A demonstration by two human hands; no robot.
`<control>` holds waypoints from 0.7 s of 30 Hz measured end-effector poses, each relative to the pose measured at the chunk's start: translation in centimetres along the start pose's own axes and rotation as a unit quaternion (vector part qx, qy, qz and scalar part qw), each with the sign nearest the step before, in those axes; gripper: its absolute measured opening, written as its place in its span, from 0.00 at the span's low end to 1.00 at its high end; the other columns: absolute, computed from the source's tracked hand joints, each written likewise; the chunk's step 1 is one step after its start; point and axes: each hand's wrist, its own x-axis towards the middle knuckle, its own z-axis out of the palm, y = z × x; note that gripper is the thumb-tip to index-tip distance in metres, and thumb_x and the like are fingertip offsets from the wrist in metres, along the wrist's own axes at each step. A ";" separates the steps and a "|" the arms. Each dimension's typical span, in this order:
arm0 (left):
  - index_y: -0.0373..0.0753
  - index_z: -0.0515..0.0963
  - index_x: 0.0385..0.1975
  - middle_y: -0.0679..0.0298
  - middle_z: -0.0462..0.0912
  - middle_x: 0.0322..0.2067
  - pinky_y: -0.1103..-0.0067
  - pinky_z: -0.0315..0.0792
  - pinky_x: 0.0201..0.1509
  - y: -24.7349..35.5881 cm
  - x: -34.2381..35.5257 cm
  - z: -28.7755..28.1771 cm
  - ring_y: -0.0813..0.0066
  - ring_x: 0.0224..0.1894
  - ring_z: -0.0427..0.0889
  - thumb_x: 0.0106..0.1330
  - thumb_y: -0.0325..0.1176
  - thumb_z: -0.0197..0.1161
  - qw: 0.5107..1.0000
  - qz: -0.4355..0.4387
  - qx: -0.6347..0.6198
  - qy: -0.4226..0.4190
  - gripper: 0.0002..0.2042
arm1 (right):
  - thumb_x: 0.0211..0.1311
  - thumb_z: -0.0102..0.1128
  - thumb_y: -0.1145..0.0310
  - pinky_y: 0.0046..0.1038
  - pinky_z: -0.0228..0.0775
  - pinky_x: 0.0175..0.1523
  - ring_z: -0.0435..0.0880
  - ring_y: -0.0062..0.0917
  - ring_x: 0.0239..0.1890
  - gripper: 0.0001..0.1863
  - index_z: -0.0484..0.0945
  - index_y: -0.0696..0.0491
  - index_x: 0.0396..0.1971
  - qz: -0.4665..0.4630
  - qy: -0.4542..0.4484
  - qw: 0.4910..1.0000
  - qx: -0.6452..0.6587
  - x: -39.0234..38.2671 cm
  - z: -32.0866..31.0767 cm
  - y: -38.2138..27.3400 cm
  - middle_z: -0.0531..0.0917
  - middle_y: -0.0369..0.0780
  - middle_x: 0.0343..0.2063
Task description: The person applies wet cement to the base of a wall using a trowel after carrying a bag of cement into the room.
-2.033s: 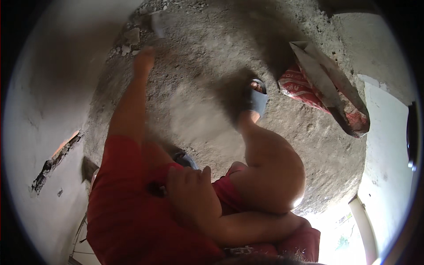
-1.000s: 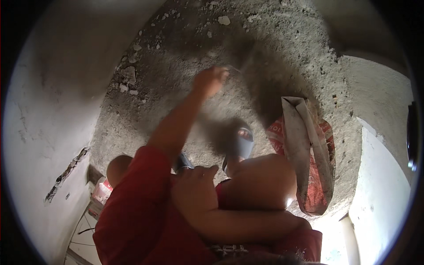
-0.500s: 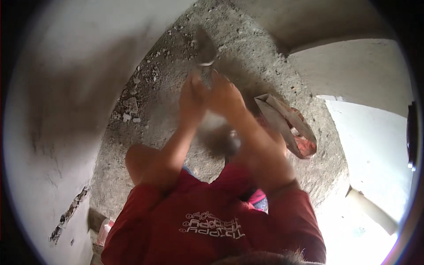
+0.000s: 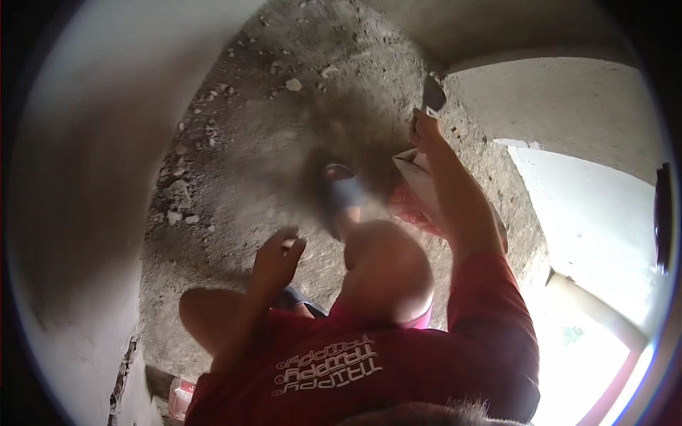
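Observation:
My right hand (image 4: 426,130) reaches forward at the right and is closed round the handle of a trowel (image 4: 434,95). The dark blade points away from me, over the floor near the wall's foot. Beneath my right forearm lies a creased grey and red bag (image 4: 414,201), partly hidden by the arm. My left hand (image 4: 276,261) hangs over the floor at the left, by my bent knee. Its fingers are loosely curved, a gap shows between thumb and fingers, and nothing is seen in it.
The rough concrete floor (image 4: 263,135) carries loose rubble (image 4: 177,193) along the left wall (image 4: 85,234). A pale wall (image 4: 547,99) bounds the right side, near a bright opening (image 4: 568,341). My foot in a dark slipper (image 4: 339,172) stands mid-floor. A red and white package (image 4: 180,397) lies lower left.
My hands were together in front of me by the trowel. They have parted: the right carried the trowel rightward past the bag, and the left drew back toward my knee. One leg has stepped forward.

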 end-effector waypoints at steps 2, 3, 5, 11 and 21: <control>0.38 0.76 0.54 0.54 0.84 0.45 0.72 0.77 0.43 -2.6 -0.4 1.0 0.65 0.40 0.85 0.66 0.45 0.61 0.991 -0.106 -0.065 -0.056 0.21 | 0.60 0.65 0.58 0.30 0.76 0.41 0.78 0.28 0.39 0.16 0.80 0.53 0.42 -0.007 0.021 0.956 -0.293 5.7 -0.1 4.6 0.79 0.38 0.40; 0.38 0.76 0.55 0.53 0.84 0.45 0.71 0.77 0.44 -4.5 -0.2 1.1 0.63 0.40 0.85 0.66 0.45 0.60 0.991 -0.114 -0.033 -0.054 0.22 | 0.59 0.66 0.58 0.31 0.77 0.44 0.79 0.30 0.43 0.17 0.81 0.52 0.44 -0.029 -0.016 0.845 -0.533 7.7 0.4 5.4 0.79 0.39 0.43; 0.38 0.75 0.55 0.50 0.83 0.47 0.69 0.77 0.46 -8.7 1.0 2.0 0.60 0.39 0.86 0.66 0.44 0.59 0.990 -0.127 0.030 -0.048 0.22 | 0.57 0.67 0.59 0.33 0.78 0.49 0.81 0.34 0.50 0.19 0.82 0.50 0.47 -0.015 -0.063 0.702 -0.709 11.2 0.4 7.6 0.81 0.40 0.49; 0.37 0.76 0.55 0.55 0.84 0.41 0.73 0.77 0.42 -8.2 4.1 2.6 0.69 0.37 0.84 0.67 0.45 0.60 0.985 -0.156 -0.032 -0.060 0.21 | 0.57 0.63 0.65 0.33 0.81 0.41 0.85 0.34 0.44 0.14 0.83 0.51 0.44 0.062 -0.013 0.764 -0.642 17.8 -11.0 19.7 0.85 0.41 0.44; 0.35 0.74 0.56 0.59 0.84 0.37 0.78 0.75 0.42 -7.9 5.7 2.5 0.76 0.36 0.82 0.69 0.44 0.57 0.982 -0.173 -0.064 -0.042 0.23 | 0.64 0.56 0.62 0.30 0.78 0.38 0.86 0.30 0.43 0.11 0.84 0.52 0.38 -0.027 -0.001 0.751 -0.660 16.6 -0.2 15.7 0.85 0.44 0.43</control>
